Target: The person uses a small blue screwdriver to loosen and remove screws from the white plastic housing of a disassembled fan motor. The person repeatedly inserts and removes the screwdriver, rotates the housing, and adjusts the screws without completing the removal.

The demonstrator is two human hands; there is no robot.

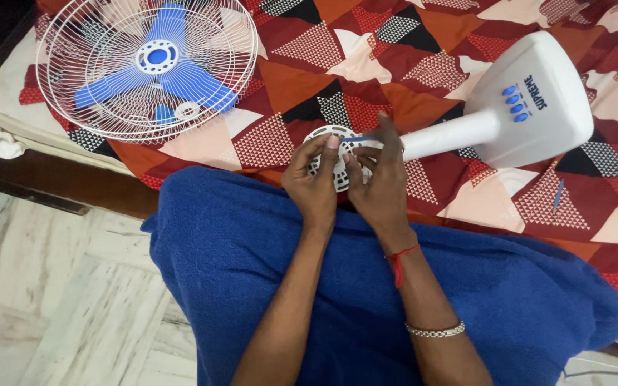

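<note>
Patchwork bedspread (423, 78) is carrying the fan body while both hands, left hand (314, 187) and right hand (379, 187), are pinching closed on its light, brittle-looking slotted motor cover (329, 140), best held by the rim.

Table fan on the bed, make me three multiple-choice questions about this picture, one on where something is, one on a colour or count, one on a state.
1. Where does the wire fan guard with the fan blades lie?
A. on the bedspread at upper left
B. on the marble floor
C. on the blue cloth

2. How many blue buttons show on the white fan base?
A. two
B. four
C. six

3. What is the state of the white motor housing at the end of the fan's neck?
A. lying untouched
B. covered by the guard
C. held by both hands

Answers: 1 A, the guard rests on the patterned bedspread near its left edge. 2 B, four buttons sit in a row. 3 C, the left hand and right hand both grip it.
</note>
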